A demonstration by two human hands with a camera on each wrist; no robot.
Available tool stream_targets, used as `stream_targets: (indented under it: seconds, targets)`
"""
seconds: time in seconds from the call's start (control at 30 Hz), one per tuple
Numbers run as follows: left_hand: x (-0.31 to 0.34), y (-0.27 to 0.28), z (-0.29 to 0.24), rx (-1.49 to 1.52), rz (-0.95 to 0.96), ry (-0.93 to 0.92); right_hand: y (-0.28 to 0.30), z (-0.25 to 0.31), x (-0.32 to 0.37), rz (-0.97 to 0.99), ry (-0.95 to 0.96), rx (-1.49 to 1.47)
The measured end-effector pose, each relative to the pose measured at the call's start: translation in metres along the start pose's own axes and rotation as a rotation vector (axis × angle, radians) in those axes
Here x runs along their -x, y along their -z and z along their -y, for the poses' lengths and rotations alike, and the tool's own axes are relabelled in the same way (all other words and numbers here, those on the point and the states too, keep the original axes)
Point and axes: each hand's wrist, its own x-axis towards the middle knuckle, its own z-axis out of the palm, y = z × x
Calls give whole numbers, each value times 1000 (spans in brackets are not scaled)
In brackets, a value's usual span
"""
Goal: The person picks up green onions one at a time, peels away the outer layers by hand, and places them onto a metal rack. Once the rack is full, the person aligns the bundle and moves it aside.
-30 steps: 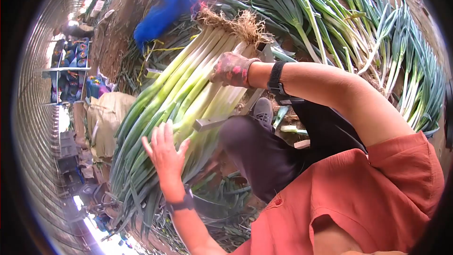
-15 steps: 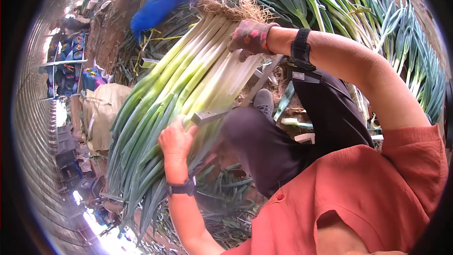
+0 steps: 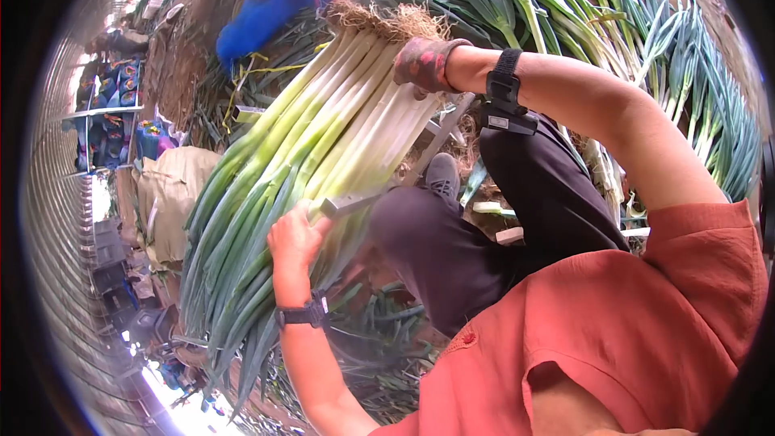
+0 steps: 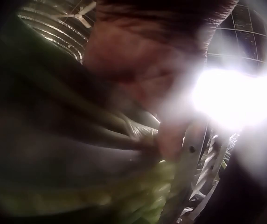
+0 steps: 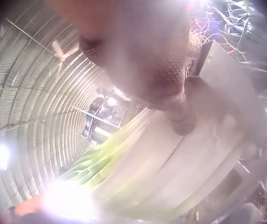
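Note:
A wide bundle of leeks (image 3: 323, 141) lies slantwise in front of me in the head view, its roots (image 3: 387, 18) at the top and green leaves fanning down to the left. My bare left hand (image 3: 294, 241) grips the leaves at the bundle's lower side, its fingertips hidden among them. Beside its thumb the end of a square metal bar (image 3: 349, 203) sticks out. My gloved right hand (image 3: 426, 66) grips the white stalks just below the roots. In the right wrist view its thumb (image 5: 184, 122) presses on the white stalks (image 5: 170, 163).
More leeks (image 3: 581, 32) lie in rows at the upper right. Blue netting (image 3: 270, 4) and yellow string (image 3: 278, 66) are beyond the roots. My knee (image 3: 408, 222) and shoe (image 3: 442, 176) are beside the bundle. A tan sack (image 3: 173, 194) stands to the left.
My left hand has gone from spread fingers over the leaves to gripping them. My right hand has moved up the stalks toward the roots; in the last half second both hands barely shift.

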Motion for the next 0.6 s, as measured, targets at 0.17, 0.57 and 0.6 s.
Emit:
stream_targets:
  seconds: [0.17, 0.57, 0.6]
  targets:
    - [4, -9, 4, 42, -59, -39, -8, -5, 5, -72, 29, -13]
    - [25, -24, 11, -47, -319, -32, -11, -7, -13, -26, 94, 206]
    - [37, -22, 16, -102, -357, -23, -11, -8, -13, -30, 108, 220]
